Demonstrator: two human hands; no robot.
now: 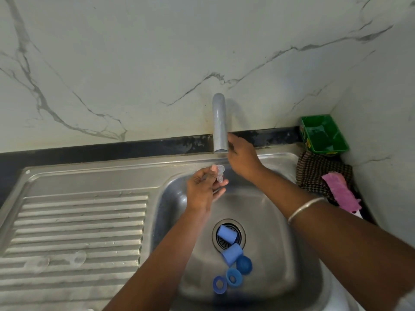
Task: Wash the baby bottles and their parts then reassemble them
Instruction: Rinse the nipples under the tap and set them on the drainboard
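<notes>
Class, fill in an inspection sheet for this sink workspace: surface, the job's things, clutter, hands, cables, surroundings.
Surface: steel sink with ribbed drainboard on its left.
Job's things: clear teat in the left hand; two light-blue caps at the drain; three dark-blue rings in the basin; two clear teats on the drainboard.
Clutter: green tray, checked cloth, pink sponge at right.
Hands: left hand pinches the teat; right hand reaches beside the tap, grip hidden.
Cables: nothing seen.
Surroundings: marble wall; no water seen flowing.

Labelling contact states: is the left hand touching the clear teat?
Touching. The head view shows the left hand pinching the clear teat between its fingers, under the tap.
</notes>
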